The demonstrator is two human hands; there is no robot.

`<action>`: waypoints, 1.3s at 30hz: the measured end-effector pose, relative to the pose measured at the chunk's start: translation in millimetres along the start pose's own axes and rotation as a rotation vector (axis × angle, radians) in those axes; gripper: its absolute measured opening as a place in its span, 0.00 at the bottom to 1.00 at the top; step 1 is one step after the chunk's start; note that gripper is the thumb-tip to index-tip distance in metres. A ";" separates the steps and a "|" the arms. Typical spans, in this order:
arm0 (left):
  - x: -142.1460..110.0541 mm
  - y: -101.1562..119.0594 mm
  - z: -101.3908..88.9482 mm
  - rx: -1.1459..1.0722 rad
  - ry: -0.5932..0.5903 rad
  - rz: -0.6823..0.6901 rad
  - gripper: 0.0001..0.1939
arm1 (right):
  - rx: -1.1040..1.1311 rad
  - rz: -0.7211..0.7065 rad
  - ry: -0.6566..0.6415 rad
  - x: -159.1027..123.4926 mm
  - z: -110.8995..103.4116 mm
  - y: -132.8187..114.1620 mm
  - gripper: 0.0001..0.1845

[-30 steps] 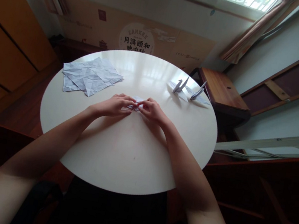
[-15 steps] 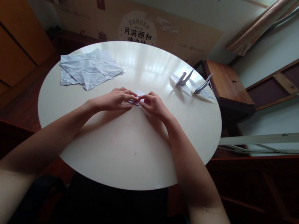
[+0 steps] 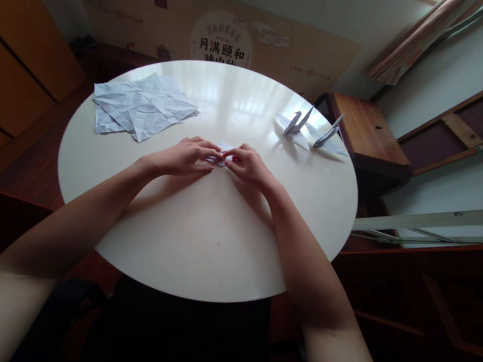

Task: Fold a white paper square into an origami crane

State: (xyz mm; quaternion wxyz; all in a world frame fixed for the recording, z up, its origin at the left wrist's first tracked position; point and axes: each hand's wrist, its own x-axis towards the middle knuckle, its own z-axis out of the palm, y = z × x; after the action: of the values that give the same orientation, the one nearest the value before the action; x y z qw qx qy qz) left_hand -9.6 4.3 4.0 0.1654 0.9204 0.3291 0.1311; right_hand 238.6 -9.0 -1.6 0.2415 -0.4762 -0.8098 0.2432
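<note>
Our view has shifted, so the one white table [image 3: 214, 232] sits higher, but our two hands stay at one small folded paper [image 3: 221, 163] in the middle. Our right hand [image 3: 248, 167] pinches it. Our left hand [image 3: 180, 156] touches it, thumb a bit apart; we can't tell if it grips. Two paper birds [image 3: 295, 130] stand right; creased sheets [image 3: 143, 106], too overlapped to count, lie left.

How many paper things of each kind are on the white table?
Paper cranes: 2
Small paper piece at the left hand and right hand: 1
Pile of creased sheets: 1 (overlapping, sheets not countable)
Total: 4, the pile as one
</note>
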 end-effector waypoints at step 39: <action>-0.6 -1.0 -0.1 -0.027 -0.008 -0.014 0.24 | 0.014 -0.009 0.006 1.3 2.8 3.3 0.14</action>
State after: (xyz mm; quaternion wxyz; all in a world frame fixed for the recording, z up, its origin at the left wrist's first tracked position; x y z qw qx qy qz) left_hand -10.6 4.7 3.6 0.1798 0.9164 0.3330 0.1307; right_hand 238.5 -7.0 -5.6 0.2482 -0.4717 -0.8094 0.2464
